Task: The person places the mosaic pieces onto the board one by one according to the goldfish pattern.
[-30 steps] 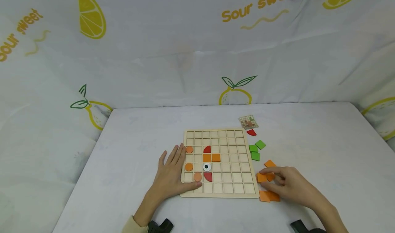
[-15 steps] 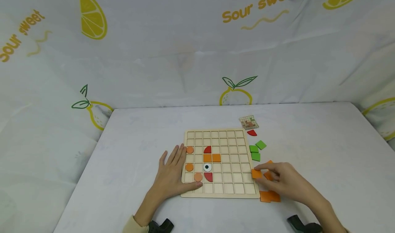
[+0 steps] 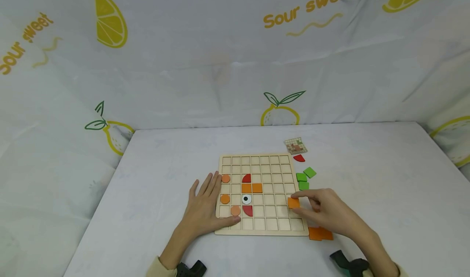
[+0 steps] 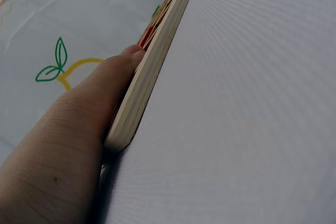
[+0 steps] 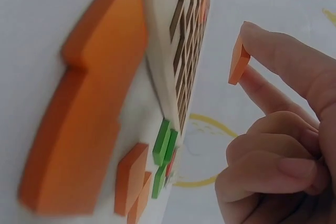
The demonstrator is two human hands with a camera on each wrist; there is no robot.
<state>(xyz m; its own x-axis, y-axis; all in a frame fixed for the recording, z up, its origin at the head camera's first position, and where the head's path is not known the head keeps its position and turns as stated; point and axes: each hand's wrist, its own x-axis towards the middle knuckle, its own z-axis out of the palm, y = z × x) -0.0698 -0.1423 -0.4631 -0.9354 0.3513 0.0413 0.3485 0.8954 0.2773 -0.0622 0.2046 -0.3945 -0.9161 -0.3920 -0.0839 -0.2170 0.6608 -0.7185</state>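
Orange tile (image 5: 239, 61) pinched by right hand (image 5: 283, 145), clear in wrist view.

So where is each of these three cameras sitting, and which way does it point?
Head: worn on the head, looking forward and down at the wooden grid board on the table; both forearms show, left hand resting on the board, right hand pinching an orange square tile.
Left wrist: low by the table, looking along the board's edge; the left hand's thumb shows.
Right wrist: low beside the board, looking at the right hand's fingers.
Shared: head and right wrist both show the pinched tile.
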